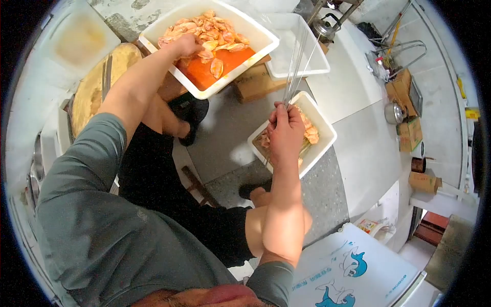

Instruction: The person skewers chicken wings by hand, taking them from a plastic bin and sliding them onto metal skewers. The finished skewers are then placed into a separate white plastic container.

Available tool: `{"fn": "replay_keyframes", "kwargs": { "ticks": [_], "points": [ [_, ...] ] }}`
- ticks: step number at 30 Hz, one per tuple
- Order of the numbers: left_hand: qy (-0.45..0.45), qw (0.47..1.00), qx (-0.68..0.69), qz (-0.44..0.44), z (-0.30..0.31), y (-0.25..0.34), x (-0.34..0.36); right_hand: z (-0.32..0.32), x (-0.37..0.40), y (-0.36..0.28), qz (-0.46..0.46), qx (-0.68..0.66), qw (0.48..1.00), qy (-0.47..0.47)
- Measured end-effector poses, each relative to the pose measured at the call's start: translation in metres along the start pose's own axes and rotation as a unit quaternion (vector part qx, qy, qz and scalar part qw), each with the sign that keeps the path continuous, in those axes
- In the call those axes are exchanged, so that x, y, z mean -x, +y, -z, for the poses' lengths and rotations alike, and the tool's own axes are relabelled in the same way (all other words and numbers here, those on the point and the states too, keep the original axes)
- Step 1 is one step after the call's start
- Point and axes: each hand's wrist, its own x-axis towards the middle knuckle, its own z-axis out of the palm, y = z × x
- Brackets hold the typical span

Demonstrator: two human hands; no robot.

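Note:
My left hand (188,46) reaches into a large white tub (200,94), its fingers closed on a piece of raw chicken wing at the pile's edge. Marinated chicken wings (209,29) heap at the tub's far side, with orange-red marinade (197,72) pooled at the near side. In my right hand (286,128) is a bundle of long thin metal skewers (293,74), gripped with the bare ends pointing up and away. Below this hand stands a smaller white tub (327,134) with chicken pieces (310,130) in it, partly hidden by my hand and forearm.
Another white tub (318,66) stands beside the large one, near a cardboard box (254,82). A round wooden board (87,92) lies left. A kettle (325,28), a metal pot (393,113) and boxes line the right side. A white lid with dolphin pictures (327,276) is near, lower right.

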Motion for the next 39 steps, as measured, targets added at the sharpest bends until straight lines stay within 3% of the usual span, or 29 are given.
{"fn": "replay_keyframes", "kwargs": {
  "ticks": [11,14,17,18,22,25,26,29,30,33,36,39],
  "points": [
    [-0.038,0.984,-0.15,-0.085,0.008,0.063,0.022,0.001,-0.011,-0.005,0.001,0.009,1.0,0.012],
    [0.008,0.986,-0.14,-0.093,-0.006,0.054,0.012,0.002,-0.014,-0.004,0.001,0.006,1.0,0.008],
    [0.041,0.998,-0.048,-0.02,0.001,0.021,-0.019,0.002,-0.01,-0.007,-0.001,0.007,1.0,0.014],
    [0.034,0.982,-0.178,0.05,0.008,0.022,-0.021,0.004,-0.011,-0.005,0.0,0.001,1.0,0.014],
    [-0.004,0.979,-0.202,-0.037,0.013,0.015,-0.022,-0.002,-0.008,-0.011,-0.028,-0.004,1.0,0.013],
    [0.002,0.964,-0.264,-0.042,-0.001,0.041,-0.004,-0.005,-0.008,-0.009,-0.022,-0.023,0.999,-0.014],
    [0.053,0.957,-0.284,-0.026,-0.007,0.057,0.008,-0.006,-0.008,-0.01,-0.02,-0.025,0.999,-0.013],
    [-0.024,0.981,-0.186,0.055,-0.017,0.054,-0.01,-0.009,-0.007,-0.015,-0.017,-0.025,0.999,-0.013],
    [-0.078,0.986,-0.143,0.04,-0.009,0.052,-0.012,-0.009,-0.006,-0.016,-0.018,-0.024,0.999,-0.016],
    [-0.072,0.979,-0.19,-0.008,-0.005,0.046,-0.004,-0.01,-0.006,-0.018,-0.024,-0.007,1.0,-0.012],
    [-0.132,0.979,-0.139,-0.073,0.016,0.04,0.013,-0.009,-0.005,-0.016,-0.024,-0.007,1.0,-0.006],
    [-0.056,0.995,-0.074,-0.029,0.025,0.012,-0.002,-0.008,-0.003,-0.016,-0.028,-0.025,0.999,-0.006]
  ]
}}
